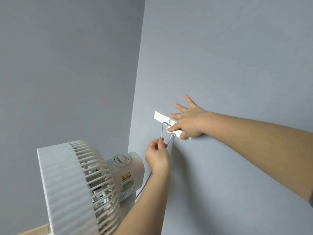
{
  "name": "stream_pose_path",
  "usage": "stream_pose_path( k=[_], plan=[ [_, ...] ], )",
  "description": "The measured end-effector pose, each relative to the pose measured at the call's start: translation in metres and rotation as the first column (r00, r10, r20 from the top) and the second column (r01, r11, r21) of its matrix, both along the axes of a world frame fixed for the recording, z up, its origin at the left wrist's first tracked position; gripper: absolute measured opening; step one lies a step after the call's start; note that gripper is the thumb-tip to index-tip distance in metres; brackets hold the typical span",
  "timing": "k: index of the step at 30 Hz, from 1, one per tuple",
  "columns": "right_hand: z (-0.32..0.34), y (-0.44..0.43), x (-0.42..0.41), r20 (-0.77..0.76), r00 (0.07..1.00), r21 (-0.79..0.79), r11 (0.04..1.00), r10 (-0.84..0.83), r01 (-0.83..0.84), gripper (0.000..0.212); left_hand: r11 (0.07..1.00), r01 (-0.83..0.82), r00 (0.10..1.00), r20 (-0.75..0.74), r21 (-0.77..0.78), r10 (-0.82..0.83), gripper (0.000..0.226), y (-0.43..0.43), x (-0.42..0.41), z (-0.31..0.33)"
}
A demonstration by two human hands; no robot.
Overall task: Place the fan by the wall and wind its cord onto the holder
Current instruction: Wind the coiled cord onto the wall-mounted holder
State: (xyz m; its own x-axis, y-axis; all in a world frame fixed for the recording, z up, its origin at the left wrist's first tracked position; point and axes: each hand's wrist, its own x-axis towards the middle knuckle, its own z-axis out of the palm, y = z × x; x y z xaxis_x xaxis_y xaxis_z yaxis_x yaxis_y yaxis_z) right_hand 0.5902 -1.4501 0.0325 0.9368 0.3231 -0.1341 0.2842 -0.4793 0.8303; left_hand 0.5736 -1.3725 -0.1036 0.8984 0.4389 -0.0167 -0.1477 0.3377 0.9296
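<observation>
Fan parked by the wall, cord winding barely begun.

From the head view I see the fan [79, 184] standing beside the wall [237, 65], so step 1 looks done. The cord [162, 131] makes only 1 loop up to the holder [160, 117], so I judge most of the winding is left. The left hand [157, 154] pinches the cord just below the holder. The right hand [188, 121], fingers splayed on the wall, pinches a white piece [177, 133] at the holder's lower edge.
</observation>
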Motion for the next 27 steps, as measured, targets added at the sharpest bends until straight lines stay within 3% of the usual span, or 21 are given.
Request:
stream_pose_path(
  k=[3,6,10,13,16,27],
  plan=[
    [0.002,-0.004,0.003,-0.015,0.997,0.188,0.980,0.077,-0.072,0.045,1.000,-0.014,1.000,0.018,0.021,0.013,0.019,0.000,-0.001,-0.002],
    [0.006,-0.007,0.006,0.052,0.984,0.425,0.888,0.168,-0.174,0.040,0.999,-0.016,0.999,0.051,0.046,0.014,0.017,0.000,-0.004,-0.002],
    [0.007,-0.006,0.006,-0.005,0.977,0.376,0.906,0.215,-0.197,0.062,0.996,0.004,0.994,0.111,0.088,-0.013,0.015,-0.002,-0.008,-0.002],
    [0.011,-0.006,0.008,0.045,0.958,0.338,0.898,0.283,-0.281,0.040,0.989,0.027,0.985,0.166,0.148,-0.052,0.016,-0.006,-0.012,-0.002],
    [0.017,-0.014,0.011,0.107,0.935,0.217,0.910,0.337,-0.353,0.031,0.975,0.086,0.970,0.204,0.206,-0.129,0.017,-0.012,-0.017,-0.003],
    [0.021,-0.024,0.009,0.100,0.930,0.159,0.917,0.354,-0.367,0.036,0.883,0.100,0.905,0.326,0.458,-0.271,0.022,-0.034,-0.029,-0.014]
  ],
)
